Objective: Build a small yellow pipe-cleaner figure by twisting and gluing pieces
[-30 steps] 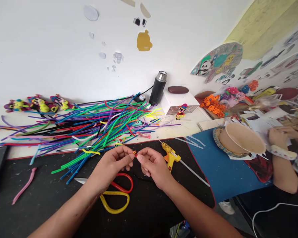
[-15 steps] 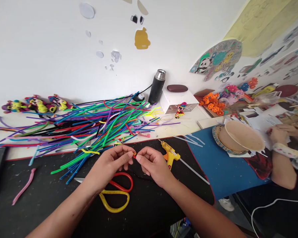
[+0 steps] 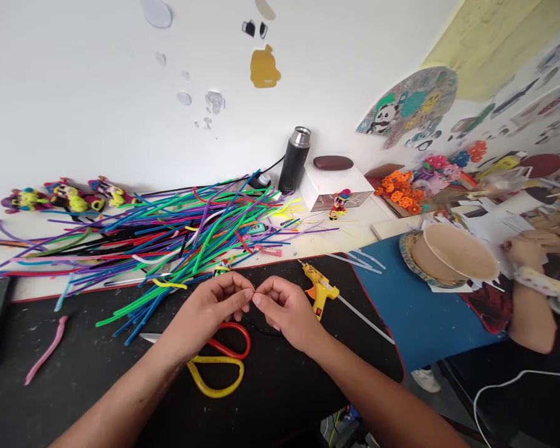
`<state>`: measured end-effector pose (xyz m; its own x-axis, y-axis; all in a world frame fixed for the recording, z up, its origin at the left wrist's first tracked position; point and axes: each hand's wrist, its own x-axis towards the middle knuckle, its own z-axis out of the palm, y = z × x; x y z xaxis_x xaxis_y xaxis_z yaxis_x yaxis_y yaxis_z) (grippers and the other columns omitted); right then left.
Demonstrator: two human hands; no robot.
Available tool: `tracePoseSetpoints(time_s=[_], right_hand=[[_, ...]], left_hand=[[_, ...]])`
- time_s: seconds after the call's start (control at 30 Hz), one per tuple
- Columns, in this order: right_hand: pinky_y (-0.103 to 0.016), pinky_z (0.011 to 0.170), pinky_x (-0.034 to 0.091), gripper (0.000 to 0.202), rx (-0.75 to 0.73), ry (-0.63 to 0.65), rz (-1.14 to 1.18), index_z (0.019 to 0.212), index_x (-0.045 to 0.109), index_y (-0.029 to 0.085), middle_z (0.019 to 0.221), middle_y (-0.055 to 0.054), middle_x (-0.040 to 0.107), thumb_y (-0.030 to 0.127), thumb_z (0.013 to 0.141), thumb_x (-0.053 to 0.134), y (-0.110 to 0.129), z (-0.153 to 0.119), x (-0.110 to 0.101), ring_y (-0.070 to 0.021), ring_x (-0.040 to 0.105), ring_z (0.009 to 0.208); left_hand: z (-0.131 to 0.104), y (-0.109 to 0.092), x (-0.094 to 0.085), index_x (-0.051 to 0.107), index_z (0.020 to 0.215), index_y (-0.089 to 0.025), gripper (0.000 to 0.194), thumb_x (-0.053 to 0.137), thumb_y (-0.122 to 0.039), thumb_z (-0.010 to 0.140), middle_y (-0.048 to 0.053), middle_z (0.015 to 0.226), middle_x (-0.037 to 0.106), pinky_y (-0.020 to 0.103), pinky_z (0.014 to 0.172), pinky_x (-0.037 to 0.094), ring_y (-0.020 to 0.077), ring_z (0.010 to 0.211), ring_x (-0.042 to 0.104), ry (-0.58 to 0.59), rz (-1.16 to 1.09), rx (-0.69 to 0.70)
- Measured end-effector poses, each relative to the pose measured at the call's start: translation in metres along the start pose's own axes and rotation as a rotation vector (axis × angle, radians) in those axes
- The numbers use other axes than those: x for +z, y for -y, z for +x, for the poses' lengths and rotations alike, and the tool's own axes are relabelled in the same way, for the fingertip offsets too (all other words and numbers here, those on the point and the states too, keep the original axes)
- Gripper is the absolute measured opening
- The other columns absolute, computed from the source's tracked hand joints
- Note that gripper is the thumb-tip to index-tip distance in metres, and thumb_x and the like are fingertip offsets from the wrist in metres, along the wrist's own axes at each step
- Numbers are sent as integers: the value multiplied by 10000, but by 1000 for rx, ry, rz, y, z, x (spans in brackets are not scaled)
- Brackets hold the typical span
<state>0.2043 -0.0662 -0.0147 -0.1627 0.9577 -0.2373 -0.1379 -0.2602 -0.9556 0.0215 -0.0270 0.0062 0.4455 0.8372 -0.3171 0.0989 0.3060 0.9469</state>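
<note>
Above the black mat (image 3: 280, 386), my left hand (image 3: 221, 302) and my right hand (image 3: 287, 311) meet at the fingertips. Both pinch a tiny piece, now almost wholly covered by the fingers; half a second ago it showed red and yellow. Scissors (image 3: 216, 375) with one red and one yellow handle lie under my left wrist, the blade partly hidden by the forearm. To the right of my right hand rests a yellow glue gun (image 3: 320, 289) with a clear glue stick behind it. A thin black strand (image 3: 266, 333) shows below the fingers.
Pipe cleaners (image 3: 205, 230) in many colours are heaped behind my hands. A small figure (image 3: 340, 204) stands before a white box (image 3: 331, 186), beside a black thermos (image 3: 295, 160). At right are a beige bowl (image 3: 460, 252) and another person's arm (image 3: 534, 311).
The fingertips have closed further over the small red-and-yellow piece, hiding it. The view has shifted slightly; the hands stay in nearly the same place.
</note>
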Motion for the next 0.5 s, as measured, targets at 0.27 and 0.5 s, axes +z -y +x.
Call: tracePoseSetpoints(time_s=[0.27, 0.5], right_hand=[[-218, 418, 275, 278, -12, -10, -3, 835, 616, 199, 543, 101, 452, 442, 888, 740, -2, 1, -1, -67, 360, 422], [-219, 415, 278, 303, -8, -20, -5, 825, 609, 200, 531, 103, 447, 462, 884, 750, 0, 0, 0, -68, 358, 419]], left_hand=[[2, 2, 3, 713, 839, -189, 319, 816, -490, 816, -7, 670, 626, 251, 598, 453, 143, 622, 545, -14, -23, -20], [1, 3, 2, 739, 917, -180, 364, 802, -529, 838, -3, 687, 643, 250, 595, 450, 141, 628, 553, -9, -42, -23]])
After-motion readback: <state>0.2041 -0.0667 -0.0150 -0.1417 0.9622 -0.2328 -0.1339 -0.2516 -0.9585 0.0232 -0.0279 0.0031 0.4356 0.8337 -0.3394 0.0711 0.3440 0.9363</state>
